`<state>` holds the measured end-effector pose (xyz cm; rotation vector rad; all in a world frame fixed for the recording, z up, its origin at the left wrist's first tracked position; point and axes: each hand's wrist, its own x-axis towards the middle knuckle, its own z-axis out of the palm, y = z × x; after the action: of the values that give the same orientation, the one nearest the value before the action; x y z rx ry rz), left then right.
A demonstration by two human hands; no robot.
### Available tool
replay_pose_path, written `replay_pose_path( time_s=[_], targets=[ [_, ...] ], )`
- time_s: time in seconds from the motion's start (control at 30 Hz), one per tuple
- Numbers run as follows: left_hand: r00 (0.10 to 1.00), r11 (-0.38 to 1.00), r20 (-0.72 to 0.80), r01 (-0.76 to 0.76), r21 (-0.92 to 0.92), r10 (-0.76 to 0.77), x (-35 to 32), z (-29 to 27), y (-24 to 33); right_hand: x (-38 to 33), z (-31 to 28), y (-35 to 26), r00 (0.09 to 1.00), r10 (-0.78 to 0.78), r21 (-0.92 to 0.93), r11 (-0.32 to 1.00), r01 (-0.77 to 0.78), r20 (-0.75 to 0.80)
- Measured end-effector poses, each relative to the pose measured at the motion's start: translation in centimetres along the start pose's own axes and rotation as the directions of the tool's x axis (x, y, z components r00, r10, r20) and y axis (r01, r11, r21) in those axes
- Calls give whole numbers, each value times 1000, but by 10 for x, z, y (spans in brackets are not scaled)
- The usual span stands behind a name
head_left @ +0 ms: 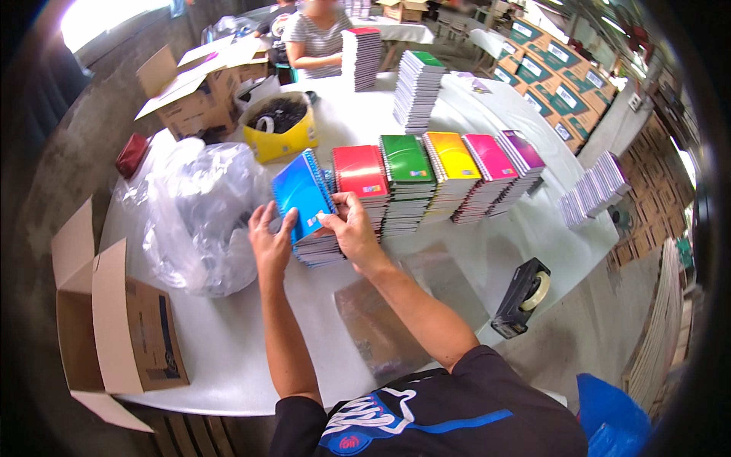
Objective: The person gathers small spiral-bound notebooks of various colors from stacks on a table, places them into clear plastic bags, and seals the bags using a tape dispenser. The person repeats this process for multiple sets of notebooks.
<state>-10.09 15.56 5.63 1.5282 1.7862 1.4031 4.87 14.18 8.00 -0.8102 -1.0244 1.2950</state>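
Yellow tub [283, 145] holds dark material [282, 114]; right hand [355, 234] pinches a blue notebook [301, 190]; spread left hand [269, 242] touches its edge.

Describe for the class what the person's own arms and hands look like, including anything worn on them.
The person wears a black shirt with short sleeves, a blue stripe and a white, blue and red print on it. Both forearms are bare. The left hand and right hand have no gloves; no watch shows.
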Motion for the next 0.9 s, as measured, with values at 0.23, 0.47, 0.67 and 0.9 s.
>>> replay_pose_path(
  time_s=[0.23, 0.47, 0.67, 0.9],
  targets=[
    [939, 434, 341, 294, -852, 33, -8, -50, 54, -34, 13, -70, 957, 19, -23, 1000, -13, 288],
    [950, 453, 313, 287, -844, -19, -18, -62, 41, 16, -83, -101, 949, -180, -965, -21, 260, 260],
    [916, 489, 389, 386, -782, -100, -25, -53, 41, 53, -111, -103, 974, 147, -921, -327, 213, 173],
    [884, 356, 463, 456, -816, -71, -43, -32, 64, 53, -214, -130, 983, 178, -980, -184, 72, 39]
  ],
)
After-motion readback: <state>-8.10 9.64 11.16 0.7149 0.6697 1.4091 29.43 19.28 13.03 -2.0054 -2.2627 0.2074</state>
